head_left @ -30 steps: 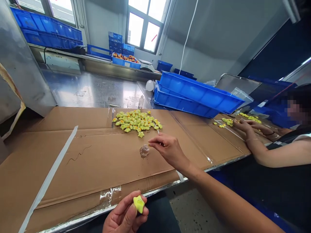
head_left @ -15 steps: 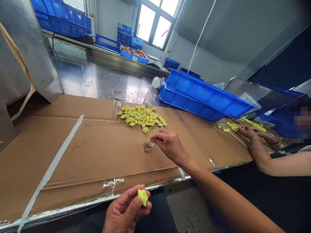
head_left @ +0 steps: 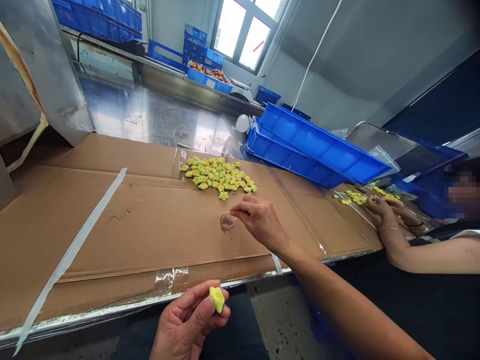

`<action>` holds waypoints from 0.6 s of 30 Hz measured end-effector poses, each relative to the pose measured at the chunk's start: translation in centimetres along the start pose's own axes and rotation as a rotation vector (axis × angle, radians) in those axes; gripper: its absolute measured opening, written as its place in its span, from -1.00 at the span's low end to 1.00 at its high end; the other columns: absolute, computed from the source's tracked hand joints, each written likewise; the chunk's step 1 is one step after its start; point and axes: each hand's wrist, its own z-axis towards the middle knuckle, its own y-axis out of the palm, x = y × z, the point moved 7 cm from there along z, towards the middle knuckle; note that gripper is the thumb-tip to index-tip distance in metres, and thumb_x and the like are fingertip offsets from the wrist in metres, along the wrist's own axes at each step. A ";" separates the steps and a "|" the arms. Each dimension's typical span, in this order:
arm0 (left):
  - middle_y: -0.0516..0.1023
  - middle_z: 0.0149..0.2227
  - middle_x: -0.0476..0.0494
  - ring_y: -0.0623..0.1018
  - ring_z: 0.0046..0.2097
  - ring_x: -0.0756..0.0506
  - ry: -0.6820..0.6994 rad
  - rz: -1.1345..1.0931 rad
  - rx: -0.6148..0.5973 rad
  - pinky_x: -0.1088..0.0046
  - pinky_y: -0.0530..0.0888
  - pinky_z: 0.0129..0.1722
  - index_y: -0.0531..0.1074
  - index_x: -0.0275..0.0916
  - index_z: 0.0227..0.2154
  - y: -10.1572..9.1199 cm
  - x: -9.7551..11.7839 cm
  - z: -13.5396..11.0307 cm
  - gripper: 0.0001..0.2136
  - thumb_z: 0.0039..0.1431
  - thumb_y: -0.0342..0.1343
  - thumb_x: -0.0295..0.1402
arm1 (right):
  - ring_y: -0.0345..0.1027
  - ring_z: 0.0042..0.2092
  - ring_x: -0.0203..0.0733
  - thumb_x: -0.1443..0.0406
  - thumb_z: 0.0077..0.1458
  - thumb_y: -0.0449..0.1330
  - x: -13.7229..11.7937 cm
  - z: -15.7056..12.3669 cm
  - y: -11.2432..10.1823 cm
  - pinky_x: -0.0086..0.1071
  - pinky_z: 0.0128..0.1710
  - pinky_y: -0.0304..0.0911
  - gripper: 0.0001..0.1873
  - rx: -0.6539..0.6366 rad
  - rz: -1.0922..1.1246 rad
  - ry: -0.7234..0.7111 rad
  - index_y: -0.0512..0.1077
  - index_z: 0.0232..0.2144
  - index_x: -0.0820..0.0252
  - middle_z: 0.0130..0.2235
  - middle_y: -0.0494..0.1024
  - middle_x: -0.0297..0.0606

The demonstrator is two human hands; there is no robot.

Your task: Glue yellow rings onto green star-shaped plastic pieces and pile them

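Note:
Between the thumb and fingers of my left hand (head_left: 191, 320) is a small yellow-green star-shaped piece (head_left: 217, 299), held beyond the table's front edge. My right hand (head_left: 258, 220) is pinched at the rim of a small clear round dish (head_left: 227, 222) on the cardboard. Whatever sits between those fingertips is too small to make out. Behind the dish lies a heap of similar yellow-green star pieces (head_left: 215, 174), some with orange spots. One loose star (head_left: 223, 196) rests at the heap's near edge.
Brown cardboard (head_left: 150, 225) covers the table, with white tape (head_left: 75, 250) across its left part. Stacked blue crates (head_left: 318, 145) stand behind on the right. A co-worker's hands (head_left: 386, 205) handle similar pieces at the far right. A metal housing (head_left: 48, 75) rises at the left.
The view has shifted slightly. Both hands keep nearly the same pose, the left still holding the star piece and the right still at the dish.

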 end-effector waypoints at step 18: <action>0.65 -0.46 -0.26 0.57 -0.52 -0.05 0.006 -0.001 0.008 0.59 0.53 -0.51 0.62 -0.34 -0.46 -0.1 0.0 -0.1 -0.69 -0.37 0.45 -0.33 | 0.36 -0.38 -0.25 0.57 0.04 0.23 0.2 0.0 0.2 -0.44 -0.35 0.17 -0.80 0.010 0.076 0.036 0.55 -0.41 0.23 -0.45 0.46 -0.31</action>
